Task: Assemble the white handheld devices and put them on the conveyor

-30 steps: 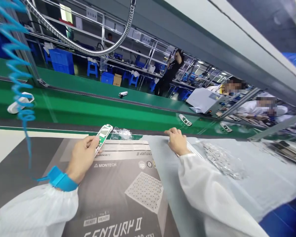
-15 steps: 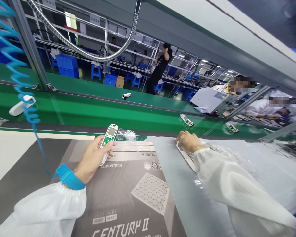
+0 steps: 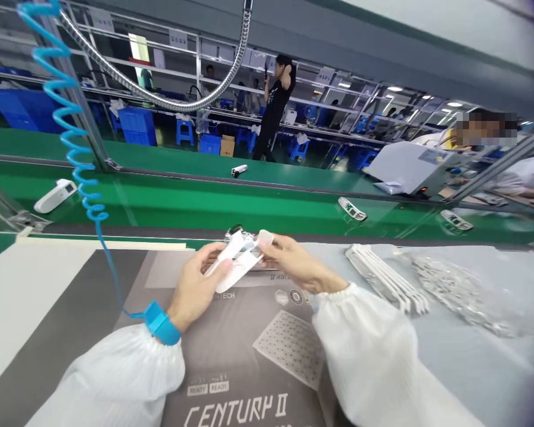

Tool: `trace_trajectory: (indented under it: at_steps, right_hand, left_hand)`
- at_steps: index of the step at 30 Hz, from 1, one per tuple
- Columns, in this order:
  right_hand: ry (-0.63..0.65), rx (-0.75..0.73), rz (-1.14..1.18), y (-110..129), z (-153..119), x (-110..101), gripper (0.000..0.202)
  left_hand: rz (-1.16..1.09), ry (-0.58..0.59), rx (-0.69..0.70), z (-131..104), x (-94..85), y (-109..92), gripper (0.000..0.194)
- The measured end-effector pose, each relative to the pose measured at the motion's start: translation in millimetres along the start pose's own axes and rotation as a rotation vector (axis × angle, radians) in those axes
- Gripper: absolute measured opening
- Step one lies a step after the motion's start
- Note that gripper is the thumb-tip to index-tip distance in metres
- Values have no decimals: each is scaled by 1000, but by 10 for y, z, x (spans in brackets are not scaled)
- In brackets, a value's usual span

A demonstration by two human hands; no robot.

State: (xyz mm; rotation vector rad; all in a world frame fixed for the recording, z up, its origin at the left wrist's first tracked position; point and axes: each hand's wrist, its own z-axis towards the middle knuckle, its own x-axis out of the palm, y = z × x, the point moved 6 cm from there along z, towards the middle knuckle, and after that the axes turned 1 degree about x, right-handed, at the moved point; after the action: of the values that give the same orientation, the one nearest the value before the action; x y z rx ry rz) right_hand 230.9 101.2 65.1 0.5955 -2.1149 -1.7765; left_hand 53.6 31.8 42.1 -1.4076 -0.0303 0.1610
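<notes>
White plastic is in both hands: a long white plastic housing (image 3: 229, 252) sits in the left hand (image 3: 200, 284), between its thumb and its bent fingers, and the right hand (image 3: 289, 255) pinches the far right end of a curved white plastic cover (image 3: 238, 274). Both pieces are above the flat grey printed cardboard (image 3: 235, 362), very near each other; whether they touch one cannot tell, because the fingers hide part.

The cover could slip, since the right fingertips hold it only at its end. If the two pieces meet crookedly, the thin plastic could bend or get scratched. The white right sleeve (image 3: 365, 350) could push the row of slim white plastic parts (image 3: 385, 276), being just beside it. The blue coiled cord (image 3: 78, 151), tied to the blue wristband (image 3: 162, 323), could pull the left hand if it reaches too far.

On the right, a transparent plastic bag (image 3: 463, 293) seems to hold many small clear pieces. Far left stand blue plastic crates (image 3: 136, 126) and a small brown cardboard box (image 3: 226, 146); their contents cannot be seen.
</notes>
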Motion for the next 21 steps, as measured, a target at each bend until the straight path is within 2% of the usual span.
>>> trace_trajectory:
  at_steps: [2,4,9,14,17,21]
  right_hand:
    - [90,-36,186,-121,26,300,42]
    - [97,-72,288,-243,41,429,46]
    - [-29,-110,392,-478,77,415,47]
    - [-129,-141,424,-475,93,410,51]
    - [-149,-35,640,-473,100,465,59]
    - [-254,127,1001,-540,74,524,60]
  left_hand:
    - [23,25,24,0,17,23,34]
    - [47,37,30,-3,22,31,32]
    - [121,38,25,-34,59,9,31]
    - [218,42,74,-67,119,-19,32]
    - [413,71,146,-116,197,-69,34]
    - [877,298,109,-209,430,-48,48]
